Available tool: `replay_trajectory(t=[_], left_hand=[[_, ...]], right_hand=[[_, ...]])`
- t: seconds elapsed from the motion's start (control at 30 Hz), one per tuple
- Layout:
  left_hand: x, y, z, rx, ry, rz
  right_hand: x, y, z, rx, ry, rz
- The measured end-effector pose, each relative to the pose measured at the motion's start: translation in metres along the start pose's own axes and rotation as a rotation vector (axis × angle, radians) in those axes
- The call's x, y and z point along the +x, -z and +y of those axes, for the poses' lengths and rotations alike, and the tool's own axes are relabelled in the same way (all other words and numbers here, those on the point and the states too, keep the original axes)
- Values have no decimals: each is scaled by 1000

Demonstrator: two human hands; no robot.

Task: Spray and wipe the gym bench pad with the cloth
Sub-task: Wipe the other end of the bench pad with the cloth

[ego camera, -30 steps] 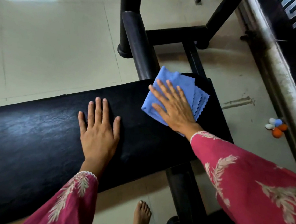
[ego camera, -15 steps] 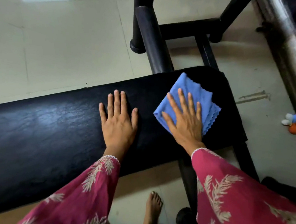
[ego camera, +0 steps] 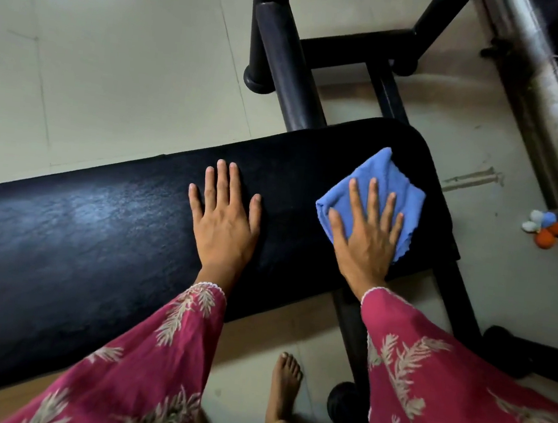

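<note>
Head view, black bench pad (ego camera: pixel 97 226), tiled floor (ego camera: pixel 130 75)

Probably a gym: a black padded bench (ego camera: pixel 103 227) on a black steel frame (ego camera: pixel 286 67) over tiled floor (ego camera: pixel 113 73).

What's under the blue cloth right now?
The blue cloth lies on the black bench pad, near its end, pressed flat by the right hand. The pad surface directly beneath is covered, so unseen.
</note>
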State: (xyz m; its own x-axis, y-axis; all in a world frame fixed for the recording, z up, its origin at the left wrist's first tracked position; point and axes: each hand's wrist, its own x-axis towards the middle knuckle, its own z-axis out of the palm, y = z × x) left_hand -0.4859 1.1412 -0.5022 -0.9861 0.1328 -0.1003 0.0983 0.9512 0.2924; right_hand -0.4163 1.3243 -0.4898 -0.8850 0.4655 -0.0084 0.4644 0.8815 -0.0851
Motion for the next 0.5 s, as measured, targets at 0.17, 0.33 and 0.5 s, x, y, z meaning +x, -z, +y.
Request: replay_trajectory(t=[0.17, 0.33, 0.5], left_hand=[[1, 1, 0, 1, 6, -5], [1, 2, 0, 11, 5, 1], [1, 4, 0, -13, 18, -17]], right_hand=[[-26, 5, 27, -84, 445, -125], [10, 5, 34, 11, 28, -54], [-16, 3, 9, 32, 5, -78]])
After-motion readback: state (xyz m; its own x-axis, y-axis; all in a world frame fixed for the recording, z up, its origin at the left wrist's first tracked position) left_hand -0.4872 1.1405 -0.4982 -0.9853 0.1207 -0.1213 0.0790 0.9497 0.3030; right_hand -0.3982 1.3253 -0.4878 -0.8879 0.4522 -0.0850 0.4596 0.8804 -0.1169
